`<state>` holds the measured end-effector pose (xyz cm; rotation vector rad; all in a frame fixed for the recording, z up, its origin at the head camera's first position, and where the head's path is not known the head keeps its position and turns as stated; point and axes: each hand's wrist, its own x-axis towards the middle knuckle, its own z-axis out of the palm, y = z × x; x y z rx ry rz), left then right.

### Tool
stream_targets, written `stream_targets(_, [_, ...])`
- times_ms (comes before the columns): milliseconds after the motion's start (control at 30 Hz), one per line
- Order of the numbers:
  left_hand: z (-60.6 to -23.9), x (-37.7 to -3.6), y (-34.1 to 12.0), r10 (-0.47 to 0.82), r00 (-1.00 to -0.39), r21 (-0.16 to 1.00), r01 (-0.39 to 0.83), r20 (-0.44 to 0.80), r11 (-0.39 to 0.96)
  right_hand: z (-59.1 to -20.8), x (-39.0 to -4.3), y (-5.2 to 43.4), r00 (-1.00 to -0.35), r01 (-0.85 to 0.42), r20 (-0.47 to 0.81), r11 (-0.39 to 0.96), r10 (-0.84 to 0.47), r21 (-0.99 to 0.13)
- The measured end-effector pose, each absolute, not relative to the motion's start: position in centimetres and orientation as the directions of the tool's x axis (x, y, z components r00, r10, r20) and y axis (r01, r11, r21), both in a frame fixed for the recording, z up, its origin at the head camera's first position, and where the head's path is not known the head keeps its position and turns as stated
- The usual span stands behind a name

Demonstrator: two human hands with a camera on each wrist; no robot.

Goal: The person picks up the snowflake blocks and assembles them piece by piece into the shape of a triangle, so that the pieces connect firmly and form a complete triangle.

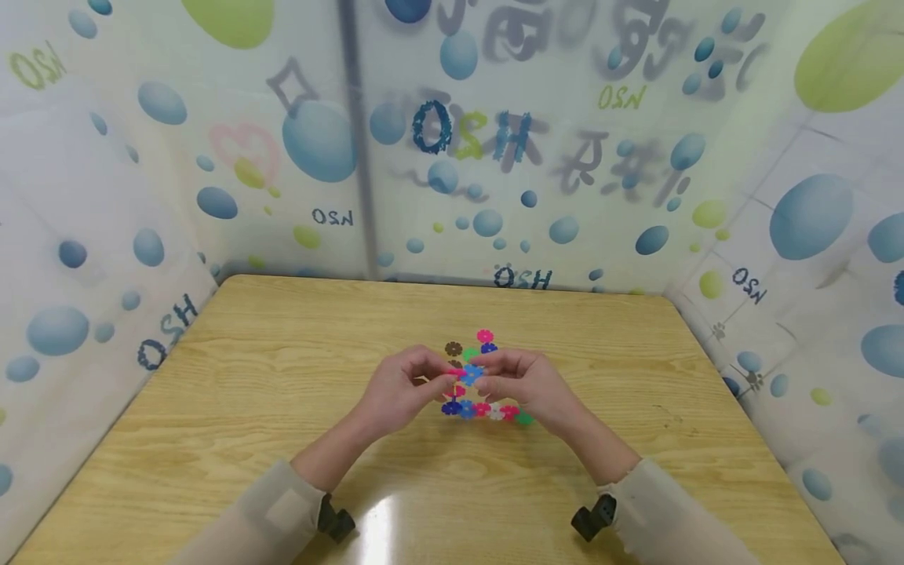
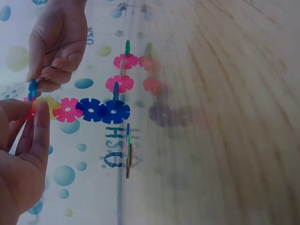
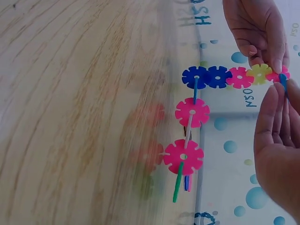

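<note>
Pinching notched plastic snowflake discs (image 1: 472, 375), left hand (image 1: 402, 391) and right hand (image 1: 526, 386) hover over glossy woodgrain table (image 1: 282, 408).

Left hand (image 1: 402, 390): near the middle of the scene, just left of the right hand, palm turned inward, fingers curled, fingertips pinching at the point where both hands meet.
Right hand (image 1: 526, 386): just right of the left hand, back of the hand up, fingers bent down, fingertips pinching close to those of the left.
Left fingers (image 2: 41, 124): in the left wrist view, lying fairly straight and close together, thumb set against them.
Right fingers (image 3: 269, 115): in the right wrist view, close together, tips up beside the thumb.
Forearms: both reach in from the near edge and converge toward the far side.
Sleeves: light, covering both forearms to the wrists.
</note>
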<state>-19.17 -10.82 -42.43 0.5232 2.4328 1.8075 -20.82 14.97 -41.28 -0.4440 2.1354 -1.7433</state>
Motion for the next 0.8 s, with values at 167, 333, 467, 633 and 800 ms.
stream_targets(167, [-42.46, -19.17, -10.82, 0.334, -0.933, 0.940, 0.225, 0.132, 0.256, -41.49, -20.91, 14.95, -0.885, -0.010, -0.089, 0.209, -0.457, -0.978])
stream_targets(333, [-42.45, -19.27, -10.79, 0.354, -0.923, 0.918, 0.261, 0.148, 0.298, -41.47, -20.90, 14.81, -0.886, 0.016, -0.116, 0.219, -0.448, -0.976])
stream_targets(467, [-42.42, -19.32, -10.75, 0.363, -0.917, 0.894, 0.293, 0.164, 0.337, -41.49, -20.82, 14.71, -0.885, 0.034, -0.129, 0.213, -0.448, -0.976])
stream_targets(633, [-42.39, -19.31, -10.74, 0.364, -0.914, 0.881, 0.313, 0.178, 0.356, -41.54, -20.73, 14.67, -0.880, 0.037, -0.130, 0.209, -0.456, -0.977])
stream_targets(800, [-42.34, -19.33, -10.71, 0.361, -0.917, 0.874, 0.310, 0.171, 0.374, -41.51, -21.05, 14.97, -0.881, 0.018, -0.128, 0.239, -0.456, -0.971])
